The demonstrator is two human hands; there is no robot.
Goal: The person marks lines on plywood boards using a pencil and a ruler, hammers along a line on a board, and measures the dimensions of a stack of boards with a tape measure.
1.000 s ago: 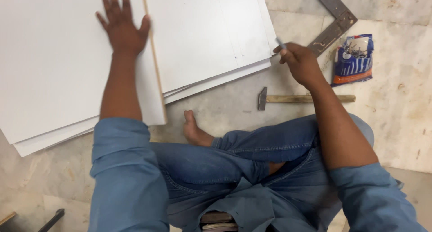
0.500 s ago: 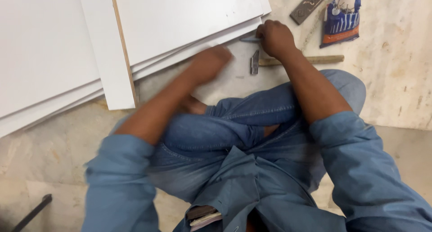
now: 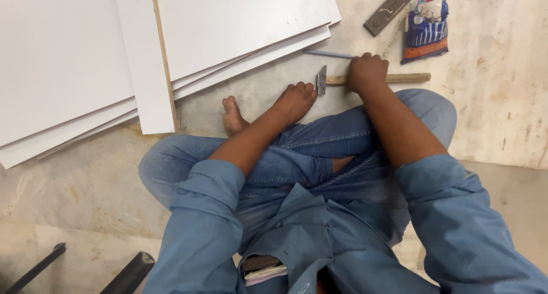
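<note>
So, hammer (image 3: 365,79): small grey metal head, pale wooden handle, lying flat on the stone floor (image 3: 502,111) just ahead of the crossed legs. Right hand (image 3: 367,72) clamped round the handle near the head. Left hand (image 3: 295,100) rests loosely curled, fingertips beside the head. Blue pencil (image 3: 328,53) just behind, white boards (image 3: 228,25) farther left.

Mottled beige stone floor (image 3: 502,117), white laminated boards (image 3: 74,60) stacked at 10 to 12 o'clock, hammer (image 3: 365,79) laid near centre, blue pencil (image 3: 326,53) just above it, metal square (image 3: 394,9) and blue-and-white packet (image 3: 425,28) seen at 1 o'clock
</note>
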